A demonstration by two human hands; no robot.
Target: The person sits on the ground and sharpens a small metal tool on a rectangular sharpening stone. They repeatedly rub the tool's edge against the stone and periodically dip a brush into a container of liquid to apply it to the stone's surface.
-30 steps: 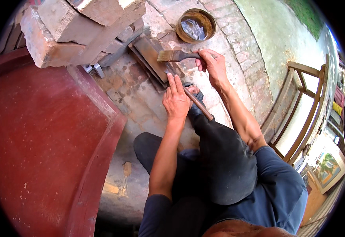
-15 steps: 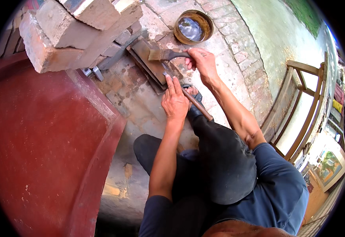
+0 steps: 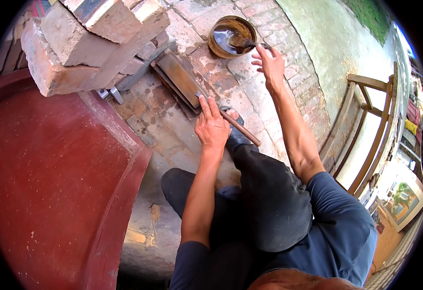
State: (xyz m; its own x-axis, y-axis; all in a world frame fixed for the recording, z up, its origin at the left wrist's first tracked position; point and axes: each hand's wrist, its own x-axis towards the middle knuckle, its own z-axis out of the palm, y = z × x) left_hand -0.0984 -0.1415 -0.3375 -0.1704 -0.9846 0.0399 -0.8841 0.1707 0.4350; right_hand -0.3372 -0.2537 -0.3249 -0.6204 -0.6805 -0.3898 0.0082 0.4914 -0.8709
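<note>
My right hand (image 3: 272, 66) grips the dark handle of a brush (image 3: 250, 44), whose bristle end is down in a round bowl (image 3: 215, 47) of water. Nearer to me, a wet brown sharpening stone (image 3: 178, 75) lies slantwise on a dark base. My left hand (image 3: 212, 128) is closed round a chisel (image 3: 243, 129), its wooden handle sticking out to the lower right. Two fingers reach forward along the tool to its metal tip, which is at the near end of the stone. The bristles are mostly hidden in the bowl.
Stacked bricks (image 3: 76, 46) rise at the upper left, above a large red surface (image 3: 51, 174). A metal clamp-like piece (image 3: 116, 94) shows beneath the bricks. On the right stands a wooden frame (image 3: 349, 121). My sandalled foot (image 3: 235, 116) is beside the chisel on wet paving.
My right hand has moved the brush from over the stone, away and to the right, into the bowl. The left hand keeps the chisel at nearly the same place.
</note>
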